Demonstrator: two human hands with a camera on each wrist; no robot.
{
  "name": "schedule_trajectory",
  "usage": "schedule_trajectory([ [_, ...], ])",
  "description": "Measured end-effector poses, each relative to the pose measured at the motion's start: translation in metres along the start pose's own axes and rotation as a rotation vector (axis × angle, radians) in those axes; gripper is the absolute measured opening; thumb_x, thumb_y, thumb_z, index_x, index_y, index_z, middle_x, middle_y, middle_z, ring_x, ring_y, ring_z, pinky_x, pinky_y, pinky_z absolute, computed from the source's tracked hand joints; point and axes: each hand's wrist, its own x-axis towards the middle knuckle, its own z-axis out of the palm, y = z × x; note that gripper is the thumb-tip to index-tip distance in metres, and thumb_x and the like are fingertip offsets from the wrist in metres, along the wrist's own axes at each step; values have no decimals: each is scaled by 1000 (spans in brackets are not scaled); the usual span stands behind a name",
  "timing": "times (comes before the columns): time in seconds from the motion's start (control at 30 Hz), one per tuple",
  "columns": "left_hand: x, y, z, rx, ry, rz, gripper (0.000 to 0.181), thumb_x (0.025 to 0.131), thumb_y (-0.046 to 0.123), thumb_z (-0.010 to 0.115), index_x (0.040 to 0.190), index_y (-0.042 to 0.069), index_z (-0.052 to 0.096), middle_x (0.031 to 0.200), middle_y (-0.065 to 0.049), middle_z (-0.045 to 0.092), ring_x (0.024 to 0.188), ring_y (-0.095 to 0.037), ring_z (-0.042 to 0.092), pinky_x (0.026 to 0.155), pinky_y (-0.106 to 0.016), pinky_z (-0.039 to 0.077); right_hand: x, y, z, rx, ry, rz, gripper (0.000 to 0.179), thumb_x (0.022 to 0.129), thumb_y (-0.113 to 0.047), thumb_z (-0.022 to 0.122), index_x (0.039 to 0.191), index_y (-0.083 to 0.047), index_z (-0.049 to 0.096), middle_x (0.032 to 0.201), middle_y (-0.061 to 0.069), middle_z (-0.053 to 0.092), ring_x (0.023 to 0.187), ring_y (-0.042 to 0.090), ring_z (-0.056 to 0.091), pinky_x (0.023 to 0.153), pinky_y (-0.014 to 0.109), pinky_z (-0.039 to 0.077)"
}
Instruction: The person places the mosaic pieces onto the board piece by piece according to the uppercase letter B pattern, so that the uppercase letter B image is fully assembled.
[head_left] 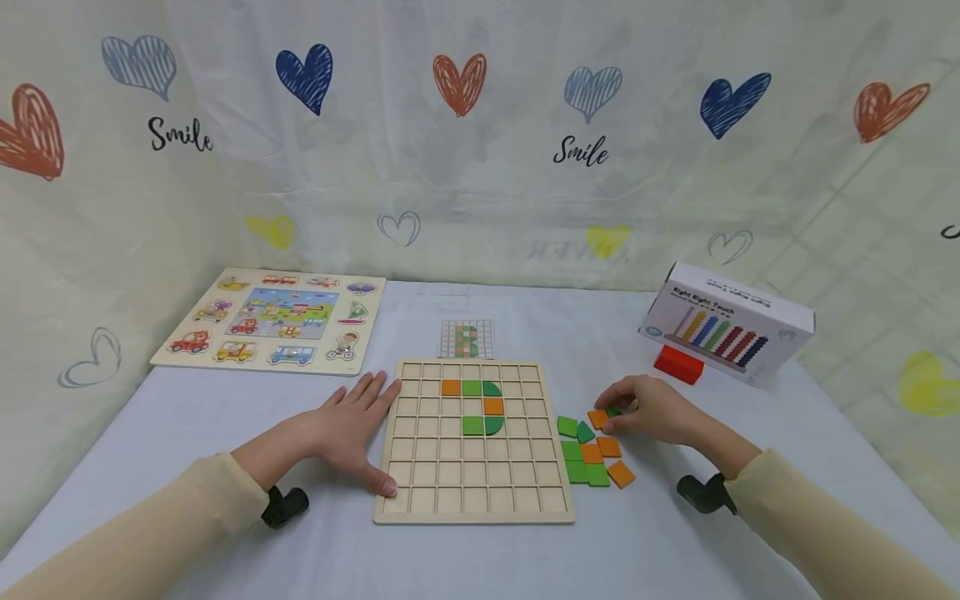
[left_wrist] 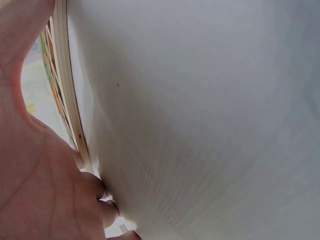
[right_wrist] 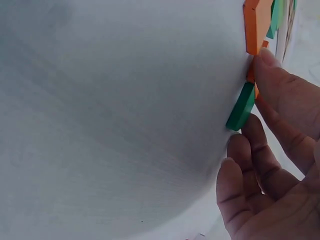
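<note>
A wooden grid board (head_left: 449, 476) lies flat on the table, with several orange and green pieces set in its upper cells. My left hand (head_left: 348, 433) rests at its left side, fingers spread and thumb on the lower left edge. Right of the board, my right hand (head_left: 651, 408) pinches an orange square tile (head_left: 597, 418) between thumb and index finger, low over the table. Beside that tile is a dark green curved piece (right_wrist: 242, 107), partly hidden by the fingers in the head view. Loose green tiles (head_left: 576, 472) and orange tiles (head_left: 621, 475) lie between board and hand.
Behind the board lies a small pattern card (head_left: 467, 339). A picture puzzle board (head_left: 277, 321) is at the back left. At the back right, a white box (head_left: 727, 321) leans on a red block (head_left: 678, 364). A heart-print cloth (head_left: 480, 167) hangs behind.
</note>
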Motion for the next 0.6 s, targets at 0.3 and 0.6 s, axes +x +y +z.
schedule_trajectory([
  [0.3,-2,2,-3,-1,-1,2,142,68,76,80,163,1,7,170,-27,0,158,-48,-3,122,-71,8,2,-6,5,-78,25,-16,26,86,-18,83,108,-9,74,101,3,69,94,19,58,87,40,57],
  [0.6,-3,4,-3,-8,2,1,141,68,74,80,163,0,7,170,-27,0,158,-48,-3,122,-72,8,3,-11,4,-100,34,7,27,89,-17,80,111,-4,71,100,5,69,91,19,58,87,40,58],
])
